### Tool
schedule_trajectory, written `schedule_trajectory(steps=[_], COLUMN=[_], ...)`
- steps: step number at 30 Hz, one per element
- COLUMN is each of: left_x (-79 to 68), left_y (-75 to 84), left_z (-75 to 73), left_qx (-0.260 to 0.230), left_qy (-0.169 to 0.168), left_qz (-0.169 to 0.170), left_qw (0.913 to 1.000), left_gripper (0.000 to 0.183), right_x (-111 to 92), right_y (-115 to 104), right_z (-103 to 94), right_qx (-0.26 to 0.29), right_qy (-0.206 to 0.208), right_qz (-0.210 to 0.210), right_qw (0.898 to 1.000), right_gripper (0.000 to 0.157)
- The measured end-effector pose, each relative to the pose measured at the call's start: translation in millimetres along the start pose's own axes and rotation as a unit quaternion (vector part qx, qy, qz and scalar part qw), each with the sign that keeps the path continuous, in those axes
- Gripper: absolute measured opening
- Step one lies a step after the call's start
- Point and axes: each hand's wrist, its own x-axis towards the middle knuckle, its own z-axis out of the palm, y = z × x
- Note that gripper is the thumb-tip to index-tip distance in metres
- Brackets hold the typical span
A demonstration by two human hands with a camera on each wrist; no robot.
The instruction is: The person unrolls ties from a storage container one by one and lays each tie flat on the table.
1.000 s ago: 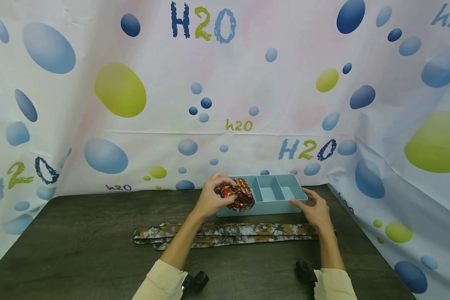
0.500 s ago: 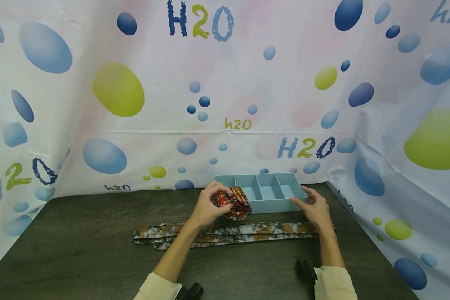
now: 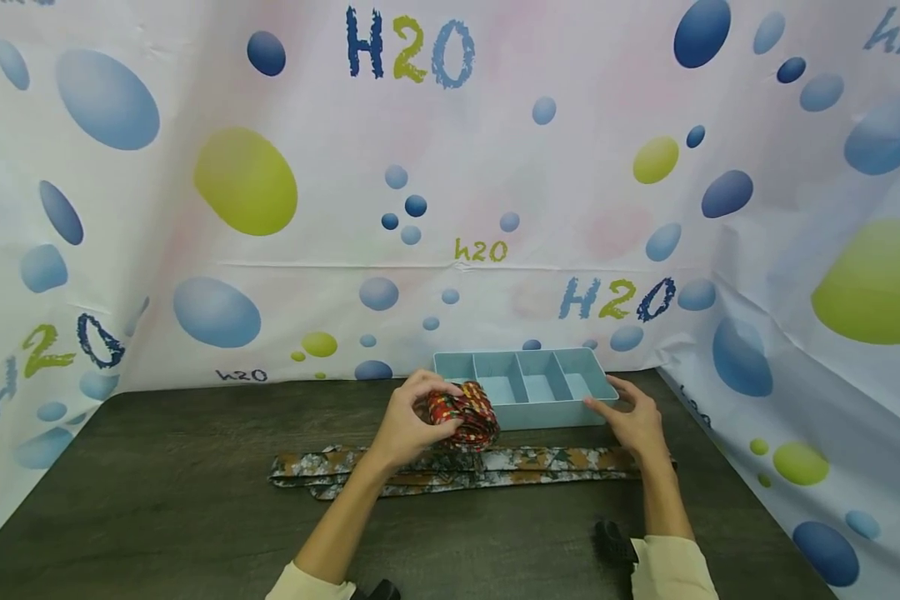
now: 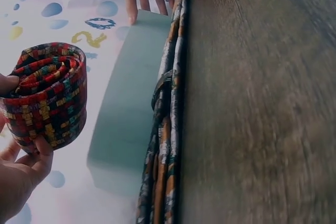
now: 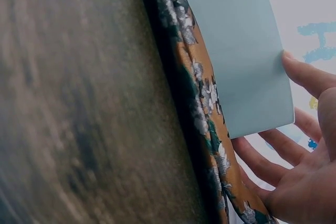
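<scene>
Strip (image 3: 558, 460) lies on tabletop (image 3: 157, 492), long axis L–R. L hand (image 3: 411, 422) pinches roll (image 3: 468, 412), lifted just in front of box (image 3: 551, 415); spiral end's up in L wrist view, coil axis approx up-down there. R hand (image 3: 637, 422) grips box's R end. Step's prob handling roll w/ box steadied; next move calls for firm grip.

You have a dark wood-grain table in front of you (image 3: 157, 483). Behind it and along both sides you see a pale sheet (image 3: 330, 150), printed with blue and yellow-green spots (image 3: 246, 181) and "H2O" lettering (image 3: 410, 52), wrinkled toward your right.
</scene>
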Motion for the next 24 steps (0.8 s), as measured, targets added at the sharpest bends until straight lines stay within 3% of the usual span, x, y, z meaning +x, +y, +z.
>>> schedule_trajectory(steps=[13, 19, 24], left_x=[-17.4, -25.5, -32.8], left_y=[17.4, 18.8, 15.6], left_z=[-5.3, -4.9, -4.6], left_qx=[0.068, 0.076, 0.073], left_qy=[-0.003, -0.015, -0.015], left_qz=[0.006, -0.001, 0.018], left_qw=[0.9976, 0.997, 0.9971], left_gripper=[0.028, 0.028, 0.028], right_x=[-1, 0, 1], right_y=[-4, -4, -3], right_z=[1.2, -1.5, -1.5], right_qx=[0.0, -0.011, -0.019], right_qy=[-0.005, -0.009, -0.009], right_qz=[0.0, 0.001, 0.004], right_qw=[1.0, 1.0, 1.0], right_gripper=[0.078, 0.079, 0.08])
